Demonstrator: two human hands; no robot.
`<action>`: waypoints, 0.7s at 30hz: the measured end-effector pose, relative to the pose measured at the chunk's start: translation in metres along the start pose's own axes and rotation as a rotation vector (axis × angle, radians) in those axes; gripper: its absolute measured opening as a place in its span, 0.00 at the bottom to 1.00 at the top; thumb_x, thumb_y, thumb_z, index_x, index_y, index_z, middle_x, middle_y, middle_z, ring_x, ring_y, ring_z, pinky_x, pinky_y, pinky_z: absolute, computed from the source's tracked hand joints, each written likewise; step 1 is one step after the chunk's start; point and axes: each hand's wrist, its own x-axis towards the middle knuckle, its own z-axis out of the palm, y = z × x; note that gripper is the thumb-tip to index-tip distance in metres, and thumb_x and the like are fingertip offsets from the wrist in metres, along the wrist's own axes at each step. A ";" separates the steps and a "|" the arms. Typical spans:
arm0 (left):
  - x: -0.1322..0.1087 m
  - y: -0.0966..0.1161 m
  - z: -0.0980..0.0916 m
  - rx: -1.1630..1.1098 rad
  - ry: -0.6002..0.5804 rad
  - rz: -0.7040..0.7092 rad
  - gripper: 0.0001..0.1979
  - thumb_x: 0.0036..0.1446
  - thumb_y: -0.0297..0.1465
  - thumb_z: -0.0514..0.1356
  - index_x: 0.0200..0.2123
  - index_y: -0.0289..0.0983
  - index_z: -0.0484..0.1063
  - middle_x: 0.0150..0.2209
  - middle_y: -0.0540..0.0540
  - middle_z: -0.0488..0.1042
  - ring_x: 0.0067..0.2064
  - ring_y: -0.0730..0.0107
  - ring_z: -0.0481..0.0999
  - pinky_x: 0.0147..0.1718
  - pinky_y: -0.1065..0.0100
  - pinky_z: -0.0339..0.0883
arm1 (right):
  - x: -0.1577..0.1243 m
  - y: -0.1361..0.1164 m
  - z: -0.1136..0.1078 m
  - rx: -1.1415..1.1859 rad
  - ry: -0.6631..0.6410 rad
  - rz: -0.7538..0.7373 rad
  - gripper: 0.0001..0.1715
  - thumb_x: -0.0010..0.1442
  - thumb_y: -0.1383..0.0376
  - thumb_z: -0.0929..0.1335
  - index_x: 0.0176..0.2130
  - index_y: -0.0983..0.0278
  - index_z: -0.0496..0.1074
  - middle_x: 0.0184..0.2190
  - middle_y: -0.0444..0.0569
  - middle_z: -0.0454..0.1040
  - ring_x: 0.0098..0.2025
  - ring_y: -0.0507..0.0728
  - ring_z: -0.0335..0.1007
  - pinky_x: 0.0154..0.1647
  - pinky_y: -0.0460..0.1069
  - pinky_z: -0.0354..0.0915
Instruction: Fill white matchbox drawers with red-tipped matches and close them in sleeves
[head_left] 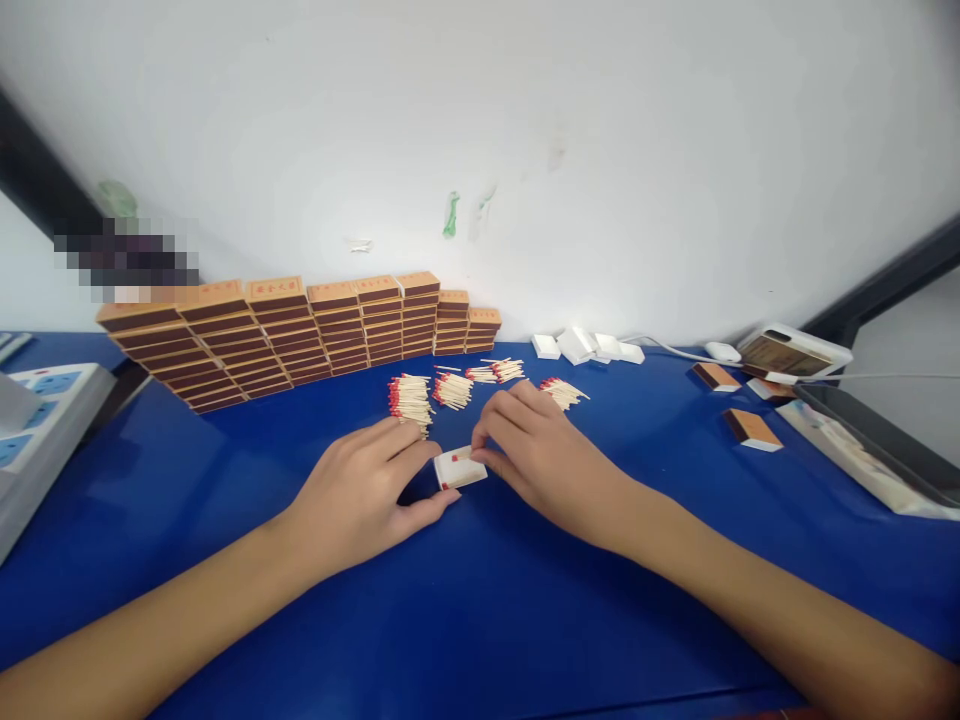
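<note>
A small white matchbox tray [472,472] lies on the blue table between my hands, with a few red-headed matches in it. My left hand [367,480] grips the tray's left end between thumb and fingers. The fingertips of my right hand [532,445] are pinched together over the tray's right side, on the pale stick of a match [459,457]. Just beyond my hands lie loose piles of matches [411,398], another pile [453,390], and a further pile [574,394] behind my right hand.
Stacked matchboxes [300,335] line the wall at the left. White empty trays [576,345] sit at the back. Loose matchboxes [752,430], a white device [795,352] with a cable, and a dark phone-like slab [885,440] are at the right. A power strip [82,400] stands far left.
</note>
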 end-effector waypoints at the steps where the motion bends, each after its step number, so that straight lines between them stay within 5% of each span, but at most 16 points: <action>1: 0.000 0.000 0.000 0.003 0.003 0.002 0.12 0.69 0.39 0.66 0.44 0.35 0.78 0.39 0.44 0.80 0.39 0.61 0.81 0.40 0.61 0.76 | 0.000 -0.005 0.002 -0.030 -0.004 -0.020 0.11 0.77 0.67 0.65 0.41 0.65 0.75 0.42 0.55 0.76 0.46 0.64 0.63 0.49 0.59 0.63; 9: 0.000 0.001 -0.001 0.005 0.013 0.010 0.12 0.69 0.39 0.66 0.43 0.35 0.78 0.38 0.44 0.79 0.38 0.61 0.79 0.36 0.62 0.74 | 0.001 -0.006 0.005 0.019 -0.019 -0.063 0.11 0.76 0.66 0.65 0.42 0.64 0.76 0.42 0.56 0.77 0.45 0.63 0.65 0.47 0.58 0.63; 14: -0.002 0.001 0.001 0.003 -0.006 0.005 0.12 0.68 0.39 0.66 0.44 0.35 0.78 0.38 0.45 0.79 0.38 0.61 0.80 0.36 0.61 0.75 | 0.002 0.057 0.001 0.054 0.079 0.131 0.08 0.74 0.66 0.67 0.41 0.62 0.76 0.40 0.55 0.77 0.44 0.64 0.66 0.48 0.59 0.64; 17: -0.003 0.001 0.002 -0.001 -0.007 0.005 0.12 0.68 0.40 0.66 0.44 0.35 0.78 0.38 0.45 0.79 0.39 0.60 0.81 0.37 0.60 0.76 | 0.002 0.099 0.007 0.018 0.026 0.223 0.04 0.70 0.67 0.69 0.43 0.63 0.76 0.39 0.56 0.76 0.45 0.66 0.66 0.49 0.60 0.65; 21: -0.003 0.000 0.002 -0.009 -0.001 0.008 0.12 0.68 0.39 0.66 0.44 0.35 0.78 0.39 0.44 0.79 0.40 0.59 0.82 0.39 0.59 0.77 | 0.002 0.120 0.016 0.038 -0.025 0.214 0.07 0.70 0.66 0.69 0.46 0.61 0.77 0.42 0.56 0.74 0.48 0.67 0.66 0.51 0.60 0.65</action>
